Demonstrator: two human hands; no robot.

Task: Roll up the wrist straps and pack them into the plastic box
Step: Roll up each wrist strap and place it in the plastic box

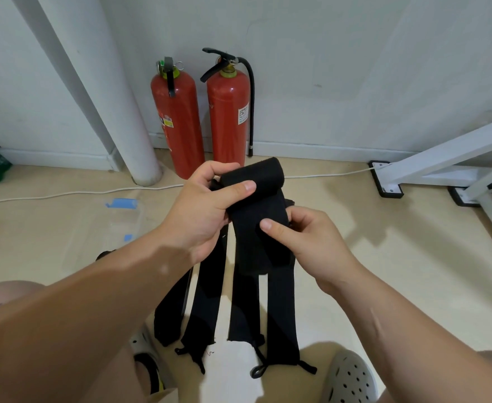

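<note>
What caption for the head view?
Head view: left hand grips the rolled end of a black wrist strap, right hand pinches its tail, above four unrolled straps; clear plastic box at left.

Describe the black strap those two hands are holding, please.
The black strap is a wide band of soft, woven-looking fabric. Its upper end is wound into a thick roll; the rest hangs flat toward the person. The left hand grips the roll, thumb across it. The right hand pinches the flat part just below, thumb on top. It is held up off the floor.
</note>
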